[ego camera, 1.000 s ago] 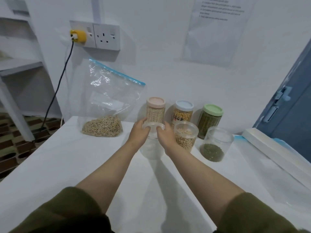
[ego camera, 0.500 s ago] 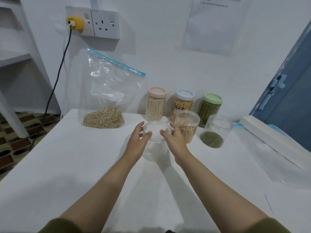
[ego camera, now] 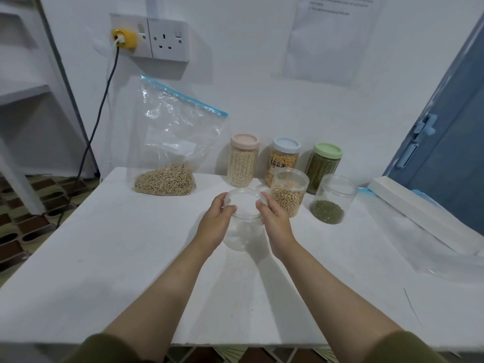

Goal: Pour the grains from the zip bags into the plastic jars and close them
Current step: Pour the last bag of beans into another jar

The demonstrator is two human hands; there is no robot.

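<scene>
While both hands grip (rim-high), left hand (ego camera: 215, 223), right hand (ego camera: 275, 223), empty jar (ego camera: 244, 223)

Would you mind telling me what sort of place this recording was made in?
Probably a plain indoor room set up as a work station, not a fitted kitchen: a white table against a bare wall with a socket, a printed sheet taped up, and a blue door at the right.

Home pantry corner (lidded grain jars (ego camera: 244, 163))

Left hand (ego camera: 215, 223) and right hand (ego camera: 275, 223) extended, fingers curled.
</scene>
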